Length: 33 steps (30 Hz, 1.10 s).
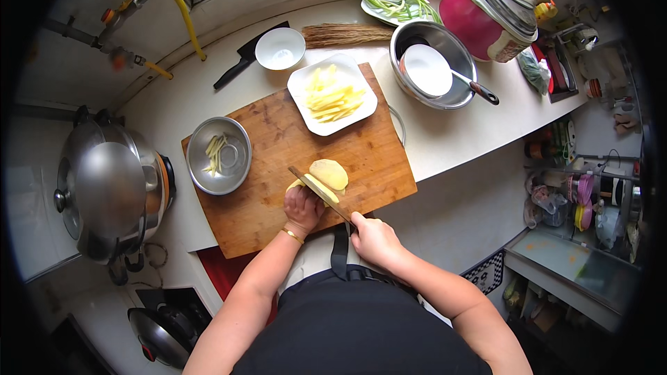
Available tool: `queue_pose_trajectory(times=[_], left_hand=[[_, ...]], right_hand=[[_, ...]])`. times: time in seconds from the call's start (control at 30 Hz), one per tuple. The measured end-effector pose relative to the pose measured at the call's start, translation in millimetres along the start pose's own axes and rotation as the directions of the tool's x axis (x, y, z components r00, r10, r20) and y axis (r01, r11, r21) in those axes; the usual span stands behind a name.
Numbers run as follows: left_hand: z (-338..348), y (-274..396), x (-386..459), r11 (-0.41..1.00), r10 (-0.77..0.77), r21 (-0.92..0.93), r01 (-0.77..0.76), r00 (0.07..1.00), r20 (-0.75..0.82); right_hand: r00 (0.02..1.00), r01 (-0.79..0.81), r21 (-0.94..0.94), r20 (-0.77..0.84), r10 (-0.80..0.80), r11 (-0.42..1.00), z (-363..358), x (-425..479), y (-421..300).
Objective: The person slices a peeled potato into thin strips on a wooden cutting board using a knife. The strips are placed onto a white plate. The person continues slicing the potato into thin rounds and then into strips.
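My right hand (376, 238) grips the handle of a kitchen knife (327, 194), its blade angled up and left over the wooden cutting board (271, 114). Pressed against the blade's left side, my left hand (303, 207) holds a peeled potato piece (295, 185), mostly hidden under the fingers. Right of the blade lie a narrow potato slice (324, 190) and wider round slices (329, 174). A white square dish (370, 109) of pale yellow potato strips rests on the board's far edge. At its left side, a metal bowl (242, 166) contains a few thin greenish strips.
Behind the board are a black cleaver (252, 52), a white bowl (280, 49), a straw whisk bundle (346, 35) and scallions (398, 4) on a plate. A steel basin (401, 75) and a pink rice cooker (482, 15) stand right, a large steel steamer pot (112, 187) left.
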<state>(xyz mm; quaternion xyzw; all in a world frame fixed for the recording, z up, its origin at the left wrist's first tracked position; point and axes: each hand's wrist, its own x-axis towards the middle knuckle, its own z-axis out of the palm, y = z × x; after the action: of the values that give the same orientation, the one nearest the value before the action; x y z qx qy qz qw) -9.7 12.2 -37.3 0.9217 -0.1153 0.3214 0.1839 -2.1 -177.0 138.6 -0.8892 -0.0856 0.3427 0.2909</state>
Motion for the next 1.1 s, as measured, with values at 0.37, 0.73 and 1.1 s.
queue_pose_trajectory(times=[0.37, 0.73, 1.1], left_hand=[[-5.6, 1.5, 12.1, 0.998, 0.021, -0.062, -0.021, 1.0, -0.01], [-9.4, 2.6, 16.5, 0.997, 0.048, -0.057, -0.048, 0.999, -0.001], [-7.2, 2.7, 13.1, 0.998, 0.016, -0.054, -0.016, 1.0, -0.008]], right_hand=[[0.999, -0.028, 0.028, 0.03, 0.027, 0.999, -0.4, 24.6, -2.6], [0.997, -0.073, 0.037, 0.002, 0.073, 0.997, 31.0, 60.0, 8.7], [0.999, -0.046, 0.125, -0.006, 0.047, 0.991, 29.4, 55.8, 13.5]])
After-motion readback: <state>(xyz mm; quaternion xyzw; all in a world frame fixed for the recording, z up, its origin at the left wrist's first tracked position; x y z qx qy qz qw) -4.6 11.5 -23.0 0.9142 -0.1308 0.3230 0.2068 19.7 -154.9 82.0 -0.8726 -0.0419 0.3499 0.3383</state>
